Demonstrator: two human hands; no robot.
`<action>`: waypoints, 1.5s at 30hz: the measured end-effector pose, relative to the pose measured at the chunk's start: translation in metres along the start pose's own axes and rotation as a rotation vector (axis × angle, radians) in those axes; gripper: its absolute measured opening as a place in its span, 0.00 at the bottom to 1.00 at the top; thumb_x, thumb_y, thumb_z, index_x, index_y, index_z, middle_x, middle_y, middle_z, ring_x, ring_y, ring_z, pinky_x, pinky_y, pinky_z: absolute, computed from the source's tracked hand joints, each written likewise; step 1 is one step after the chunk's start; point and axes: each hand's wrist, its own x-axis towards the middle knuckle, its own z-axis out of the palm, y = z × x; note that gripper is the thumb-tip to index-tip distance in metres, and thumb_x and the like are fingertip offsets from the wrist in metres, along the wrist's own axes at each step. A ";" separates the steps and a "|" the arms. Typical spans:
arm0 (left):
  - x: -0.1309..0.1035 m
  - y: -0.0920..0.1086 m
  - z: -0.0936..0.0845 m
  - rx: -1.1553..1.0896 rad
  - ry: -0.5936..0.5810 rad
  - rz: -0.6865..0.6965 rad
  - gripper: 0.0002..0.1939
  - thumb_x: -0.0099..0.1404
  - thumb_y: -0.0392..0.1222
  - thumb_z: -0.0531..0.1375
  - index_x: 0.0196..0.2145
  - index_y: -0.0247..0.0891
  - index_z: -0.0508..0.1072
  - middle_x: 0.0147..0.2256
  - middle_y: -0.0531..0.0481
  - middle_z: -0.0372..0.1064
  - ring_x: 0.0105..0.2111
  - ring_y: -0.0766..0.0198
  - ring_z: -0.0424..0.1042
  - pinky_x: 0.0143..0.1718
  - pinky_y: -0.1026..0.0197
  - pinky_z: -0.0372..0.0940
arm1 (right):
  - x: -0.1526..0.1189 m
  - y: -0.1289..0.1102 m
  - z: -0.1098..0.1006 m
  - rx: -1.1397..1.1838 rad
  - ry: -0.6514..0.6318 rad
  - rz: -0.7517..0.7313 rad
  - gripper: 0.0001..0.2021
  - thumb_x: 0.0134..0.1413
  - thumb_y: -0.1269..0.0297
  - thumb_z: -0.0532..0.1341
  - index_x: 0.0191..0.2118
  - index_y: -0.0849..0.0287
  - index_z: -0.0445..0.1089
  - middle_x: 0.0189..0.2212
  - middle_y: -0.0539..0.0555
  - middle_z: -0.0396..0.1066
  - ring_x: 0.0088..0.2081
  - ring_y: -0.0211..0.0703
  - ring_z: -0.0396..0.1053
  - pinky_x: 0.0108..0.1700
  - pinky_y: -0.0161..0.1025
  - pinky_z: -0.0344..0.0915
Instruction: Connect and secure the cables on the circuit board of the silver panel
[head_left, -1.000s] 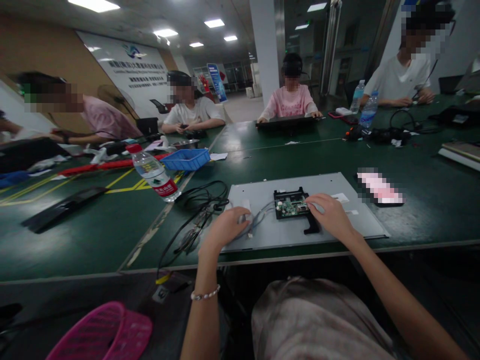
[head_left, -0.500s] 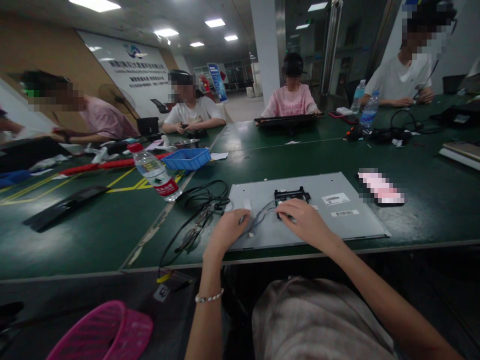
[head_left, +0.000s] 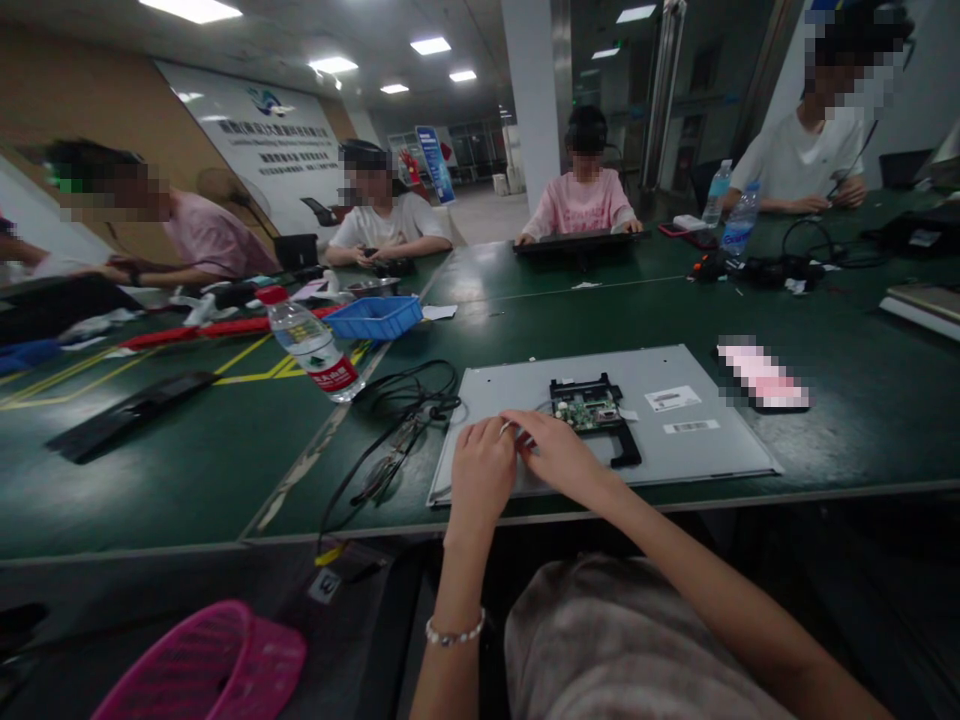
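A flat grey metal panel (head_left: 690,455) lies on the green table in front of me. A black plastic bracket (head_left: 628,447) and a green circuit board (head_left: 589,414) sit on its middle. My left hand (head_left: 484,468) is over the panel's left part, fingers curled closed around a thin cable (head_left: 507,427). My right hand (head_left: 564,456) meets it from the right, fingertips pinched at that same cable. Most of the cable is hidden under the fingers; a short stretch shows near the board's left side.
Black cords (head_left: 405,405) and a water bottle (head_left: 319,350) are left of the panel, with a blue tray (head_left: 377,317) behind. To the right is a phone (head_left: 763,377). A pink basket (head_left: 262,660) stands below the table edge. Several people sit around the table.
My right hand has moved left off the bracket, uncovering the circuit board. My left hand has shifted slightly right, and both hands now meet at the cable.
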 end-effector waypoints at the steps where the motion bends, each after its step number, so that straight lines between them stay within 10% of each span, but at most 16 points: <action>1: -0.001 0.001 0.002 -0.007 0.015 -0.005 0.10 0.65 0.32 0.53 0.42 0.34 0.72 0.43 0.40 0.71 0.43 0.52 0.69 0.46 0.50 0.62 | 0.000 0.001 0.001 0.013 0.010 0.018 0.25 0.52 0.80 0.54 0.57 0.60 0.64 0.49 0.59 0.71 0.47 0.42 0.70 0.54 0.41 0.64; 18: -0.027 0.003 0.021 -0.438 0.069 -0.322 0.22 0.63 0.37 0.57 0.55 0.39 0.61 0.48 0.42 0.68 0.47 0.52 0.70 0.48 0.51 0.65 | -0.006 0.012 -0.007 -0.052 0.123 0.047 0.10 0.55 0.78 0.57 0.37 0.60 0.74 0.36 0.55 0.75 0.39 0.42 0.72 0.45 0.39 0.66; 35: -0.027 0.009 0.029 -0.337 0.007 -0.162 0.19 0.68 0.32 0.46 0.53 0.35 0.66 0.56 0.41 0.66 0.60 0.53 0.60 0.59 0.44 0.55 | -0.027 0.009 -0.005 -0.199 -0.013 0.011 0.10 0.57 0.77 0.55 0.39 0.60 0.72 0.37 0.56 0.75 0.41 0.43 0.71 0.47 0.39 0.66; 45: -0.018 0.011 0.032 -0.344 -0.045 -0.236 0.15 0.68 0.33 0.47 0.48 0.36 0.69 0.49 0.40 0.72 0.51 0.56 0.70 0.58 0.48 0.57 | -0.047 0.000 -0.007 -0.295 -0.142 -0.070 0.17 0.59 0.67 0.57 0.53 0.64 0.68 0.52 0.63 0.70 0.57 0.50 0.64 0.58 0.48 0.62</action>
